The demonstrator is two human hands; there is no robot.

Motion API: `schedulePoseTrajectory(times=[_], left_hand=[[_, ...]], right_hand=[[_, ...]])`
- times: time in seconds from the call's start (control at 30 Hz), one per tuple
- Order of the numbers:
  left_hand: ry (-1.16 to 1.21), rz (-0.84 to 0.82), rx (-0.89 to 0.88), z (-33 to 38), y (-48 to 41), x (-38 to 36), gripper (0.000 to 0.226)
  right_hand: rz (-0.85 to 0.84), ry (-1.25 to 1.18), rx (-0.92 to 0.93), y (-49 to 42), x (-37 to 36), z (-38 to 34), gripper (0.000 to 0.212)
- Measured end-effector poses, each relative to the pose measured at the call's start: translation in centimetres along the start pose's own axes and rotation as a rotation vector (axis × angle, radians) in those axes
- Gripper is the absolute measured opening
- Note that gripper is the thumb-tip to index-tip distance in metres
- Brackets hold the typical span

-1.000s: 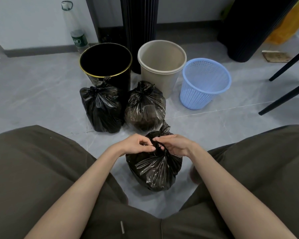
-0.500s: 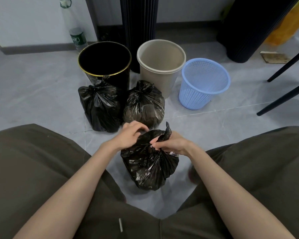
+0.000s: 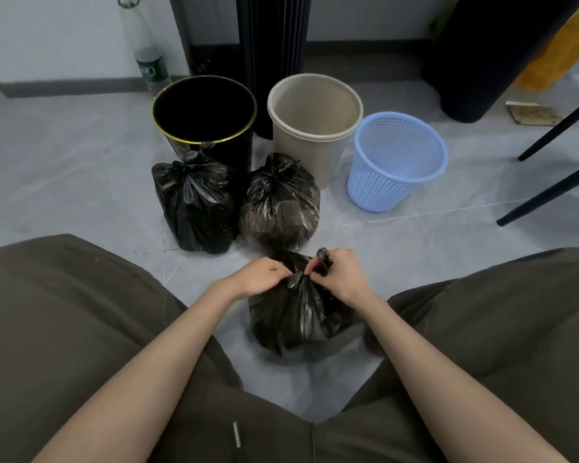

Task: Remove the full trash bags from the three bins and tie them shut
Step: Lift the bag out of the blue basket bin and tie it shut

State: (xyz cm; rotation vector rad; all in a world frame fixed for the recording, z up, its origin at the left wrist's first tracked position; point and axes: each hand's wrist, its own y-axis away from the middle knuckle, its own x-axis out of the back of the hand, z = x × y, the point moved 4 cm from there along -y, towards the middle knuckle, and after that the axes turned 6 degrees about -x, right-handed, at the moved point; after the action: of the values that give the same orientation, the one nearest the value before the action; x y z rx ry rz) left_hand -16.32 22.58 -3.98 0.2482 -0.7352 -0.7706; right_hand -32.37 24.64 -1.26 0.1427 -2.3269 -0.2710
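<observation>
Head view: hands meet at the gathered neck of a black trash bag (image 3: 298, 324) that sits on the grey floor (image 3: 64, 162) between the person's knees. The left hand (image 3: 263, 275) has its fingers (image 3: 279, 269) curled together and pinches the plastic on the left side of the neck. The right hand (image 3: 341, 277) is closed on the other side, its fingers (image 3: 312, 269) clamped round a twisted tail of the bag (image 3: 325, 259) that sticks up just above them. The two sets of fingertips are nearly touching, with only the bunched plastic between them. The bulging body of the bag hangs directly below the fingers.

Beyond the fingers, farther from the person, stand two more black bags. The tied bag (image 3: 194, 202) lies ahead and to the left; the rounder tied bag (image 3: 278, 205) lies straight ahead, just beside it. Both have knotted tops.

Behind these bags is a row of three bins, all without liners: a black bin with a gold rim (image 3: 243, 155) ahead-left of the fingers, a beige bin (image 3: 328, 158) straight ahead, and a blue mesh basket (image 3: 378, 192) ahead-right. A clear plastic bottle (image 3: 151, 70) stands against the wall behind the black bin. Black chair legs (image 3: 549, 192) slant across the floor far to the right of the fingers.
</observation>
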Motion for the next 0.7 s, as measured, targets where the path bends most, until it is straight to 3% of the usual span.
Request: schedulePoseTrajectory(times=[0.1, 0.2, 0.23, 0.37, 0.47, 0.57, 0.7], left_hand=[[0.075, 0.097, 0.018, 0.1, 0.1, -0.3, 0.034], [0.258, 0.155, -0.028, -0.3, 0.1, -1.3, 0.013], [0.328, 0.154, -0.034, -0.4, 0.1, -1.5, 0.021], [0.443, 0.087, -0.080, -1.0, 0.0, -2.5, 0.036], [0.474, 0.180, -0.030, -1.2, -0.1, -2.6, 0.026], [0.351, 0.305, -0.027, -1.2, 0.0, -2.3, 0.007], [0.015, 0.427, -0.119, -0.7, 0.1, -0.9, 0.008]], right_hand=[[0.151, -0.112, -0.023, 0.6, -0.7, 0.3, 0.018], [0.250, -0.198, -0.043, 1.3, -1.4, 0.4, 0.025], [0.274, -0.221, -0.055, 1.5, -1.6, 0.6, 0.029], [0.272, -0.253, -0.081, 1.5, -2.2, 0.7, 0.034], [0.238, -0.260, -0.110, 1.4, -2.3, 0.5, 0.020], [0.243, -0.227, -0.125, 1.1, -2.2, 0.7, 0.009], [0.202, -0.251, -0.166, 0.8, -2.2, 0.9, 0.011]])
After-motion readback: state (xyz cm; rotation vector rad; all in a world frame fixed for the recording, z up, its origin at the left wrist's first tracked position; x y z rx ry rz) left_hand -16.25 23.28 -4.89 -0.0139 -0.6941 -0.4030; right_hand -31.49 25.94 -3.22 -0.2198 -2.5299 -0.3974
